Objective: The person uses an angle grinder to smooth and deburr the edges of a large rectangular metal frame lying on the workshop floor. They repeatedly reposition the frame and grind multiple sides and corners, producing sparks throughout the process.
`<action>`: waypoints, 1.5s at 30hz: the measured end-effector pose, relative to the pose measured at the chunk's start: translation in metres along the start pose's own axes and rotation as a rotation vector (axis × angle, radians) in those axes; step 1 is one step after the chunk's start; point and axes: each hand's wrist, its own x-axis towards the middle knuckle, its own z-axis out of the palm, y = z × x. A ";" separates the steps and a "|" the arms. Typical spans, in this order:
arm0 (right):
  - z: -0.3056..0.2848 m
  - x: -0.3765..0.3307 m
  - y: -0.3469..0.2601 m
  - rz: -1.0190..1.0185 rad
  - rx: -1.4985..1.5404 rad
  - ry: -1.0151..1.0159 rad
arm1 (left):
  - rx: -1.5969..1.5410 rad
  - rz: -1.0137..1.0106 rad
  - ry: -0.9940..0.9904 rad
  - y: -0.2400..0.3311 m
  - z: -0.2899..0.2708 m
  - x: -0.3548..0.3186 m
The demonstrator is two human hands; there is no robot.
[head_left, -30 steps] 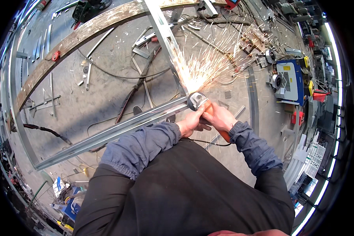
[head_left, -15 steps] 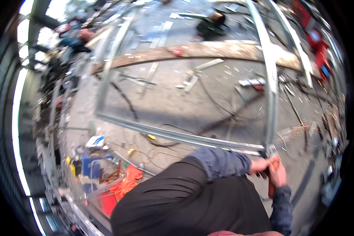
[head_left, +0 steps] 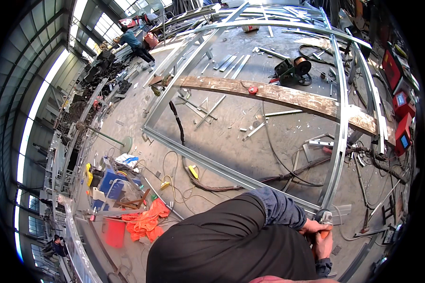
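My left hand and my right hand are both closed round an angle grinder with an orange body and a metal head. Its head rests close to the near right corner of a large rectangular frame of galvanised steel profile; whether the disc touches the metal cannot be made out. My left forearm, in a dark blue sleeve, reaches across toward the corner. The right sleeve shows only at the wrist. Part of the grinder's body is hidden by my fingers.
A worn wooden plank crosses the frame, carrying a red tape measure. Cables and metal offcuts lie on the floor. Orange cloth and a blue toolbox are at left. Red machines stand right; a person bends far left.
Sparks flying off to the right of the frame's corner are no longer seen. The view has tilted and sharpened, showing more of the far workshop. Both hands still grip the angle grinder.
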 end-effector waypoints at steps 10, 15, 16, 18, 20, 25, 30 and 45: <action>0.001 0.016 0.021 -0.001 0.008 -0.004 | 0.028 0.035 0.010 0.001 -0.001 0.008; -0.006 0.004 0.013 0.025 0.008 -0.014 | 0.068 -0.085 -0.027 -0.009 -0.001 0.029; -0.008 0.001 0.011 0.031 -0.013 -0.010 | 0.025 -0.085 -0.030 -0.006 0.004 0.023; -0.006 -0.001 0.016 0.052 -0.033 -0.035 | -0.021 -0.058 -0.032 -0.008 0.006 0.019; -0.005 -0.004 0.017 0.073 -0.046 -0.051 | -0.027 -0.006 -0.033 -0.014 0.006 0.018; -0.002 -0.006 0.019 0.077 0.033 -0.007 | 0.008 -0.036 -0.037 -0.015 0.002 0.026; 0.002 -0.010 0.011 0.060 0.046 0.011 | 0.006 -0.027 -0.050 -0.020 -0.002 0.027; -0.037 -0.022 -0.104 0.211 -0.090 -0.136 | 0.014 -0.077 -0.071 0.037 0.004 -0.094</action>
